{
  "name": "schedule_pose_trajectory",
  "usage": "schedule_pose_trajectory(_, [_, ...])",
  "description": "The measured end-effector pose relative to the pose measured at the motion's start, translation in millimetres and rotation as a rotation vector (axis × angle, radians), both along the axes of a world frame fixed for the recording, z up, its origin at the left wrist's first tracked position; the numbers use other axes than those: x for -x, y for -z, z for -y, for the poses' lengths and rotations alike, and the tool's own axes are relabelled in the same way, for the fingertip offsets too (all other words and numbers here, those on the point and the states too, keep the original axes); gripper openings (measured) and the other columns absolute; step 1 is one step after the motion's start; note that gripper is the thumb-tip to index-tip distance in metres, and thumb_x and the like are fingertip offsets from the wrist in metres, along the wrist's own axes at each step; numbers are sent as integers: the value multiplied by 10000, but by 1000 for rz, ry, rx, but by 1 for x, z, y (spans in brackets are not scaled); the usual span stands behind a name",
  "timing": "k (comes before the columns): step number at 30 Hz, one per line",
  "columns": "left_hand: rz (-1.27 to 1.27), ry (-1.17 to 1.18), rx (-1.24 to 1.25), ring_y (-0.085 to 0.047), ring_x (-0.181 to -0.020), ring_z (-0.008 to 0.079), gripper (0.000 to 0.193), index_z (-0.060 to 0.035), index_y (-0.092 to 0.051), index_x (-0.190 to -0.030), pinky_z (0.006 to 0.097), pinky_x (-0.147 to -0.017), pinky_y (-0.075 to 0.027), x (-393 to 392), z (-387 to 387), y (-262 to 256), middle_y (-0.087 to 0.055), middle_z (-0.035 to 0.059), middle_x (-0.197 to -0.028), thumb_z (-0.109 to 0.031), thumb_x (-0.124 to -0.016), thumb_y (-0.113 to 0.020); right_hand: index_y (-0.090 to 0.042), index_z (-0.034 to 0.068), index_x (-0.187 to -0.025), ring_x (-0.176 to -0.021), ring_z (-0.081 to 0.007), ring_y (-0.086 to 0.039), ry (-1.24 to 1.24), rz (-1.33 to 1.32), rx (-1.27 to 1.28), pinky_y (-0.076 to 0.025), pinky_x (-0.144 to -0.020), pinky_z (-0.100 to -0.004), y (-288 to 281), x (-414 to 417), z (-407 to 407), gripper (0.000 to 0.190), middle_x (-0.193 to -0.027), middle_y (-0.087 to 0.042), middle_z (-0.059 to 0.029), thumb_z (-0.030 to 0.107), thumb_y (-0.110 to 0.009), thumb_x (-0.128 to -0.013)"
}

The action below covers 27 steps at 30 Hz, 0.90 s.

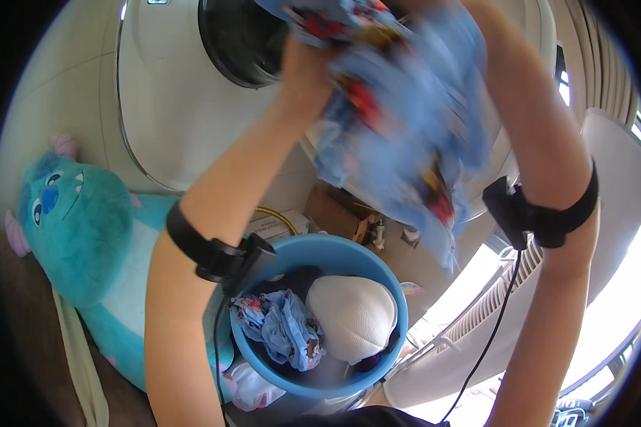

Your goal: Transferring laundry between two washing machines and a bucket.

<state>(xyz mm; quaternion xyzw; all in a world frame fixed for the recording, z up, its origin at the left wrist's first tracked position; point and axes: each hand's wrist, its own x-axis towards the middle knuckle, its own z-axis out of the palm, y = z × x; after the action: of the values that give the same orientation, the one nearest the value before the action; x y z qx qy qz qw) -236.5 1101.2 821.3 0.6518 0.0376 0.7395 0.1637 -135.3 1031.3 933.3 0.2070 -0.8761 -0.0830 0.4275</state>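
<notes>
A light-blue garment with a colourful cartoon print hangs in front of me, blurred by motion. My left hand grips its left side, the fingers mostly hidden by cloth. At the top edge my right hand holds the upper part and is largely cut off. Below stands a blue plastic tub. In it lie a crumpled blue printed garment, a white mesh laundry bag with a rounded shape, and dark cloth.
A white panel with a black round door stands ahead. A large turquoise plush monster lies at the left. Beyond the tub are a cardboard box and a yellow hose. A metal rack stands at the right, below a beige curtain.
</notes>
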Motion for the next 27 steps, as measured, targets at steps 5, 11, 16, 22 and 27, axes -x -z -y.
schedule_pose_trajectory(5, [19,-59,128,-515,-991,264,411,-20,-547,-1031,342,-815,-435,33,70,23,-481,188,-1128,-172,-688,-714,-471,5,-1113,-721,-140,-577,115,-63,315,-478,-677,-256,-34,-60,-37,394,-852,-588,-105,346,-439,-918])
schedule_pose_trajectory(11, [28,-163,273,-513,-997,262,390,-27,-555,-1025,341,-818,-433,56,133,84,-481,177,-1127,-164,-691,-704,-587,32,-967,-854,-268,-603,1015,21,50,-458,-752,-350,-44,-76,-161,255,-898,-628,-155,238,-519,-832])
schedule_pose_trajectory(16, [51,-278,282,-511,-1002,260,374,-33,-561,-1020,341,-821,-431,61,183,128,-481,169,-1125,-156,-694,-696,-587,14,-1041,-970,-305,-568,1448,270,-192,-435,-848,-360,-31,-42,-223,352,-1013,-609,-171,210,-547,-751])
schedule_pose_trajectory(22, [63,-416,158,-508,-1009,258,355,-40,-568,-1014,340,-824,-429,54,190,143,-481,159,-1124,-148,-697,-686,-364,104,-1307,-1150,-344,-453,1543,265,109,-368,-959,-358,4,-4,-266,556,-1239,-458,-226,251,-497,-787])
schedule_pose_trajectory(27, [-39,-478,-86,-506,-1014,256,340,-46,-575,-1009,339,-827,-428,32,128,145,-481,150,-1123,-141,-699,-678,-230,172,-1373,-1201,-379,-382,1553,-42,418,-336,-992,-373,23,-40,-356,629,-1300,-371,-258,304,-483,-813])
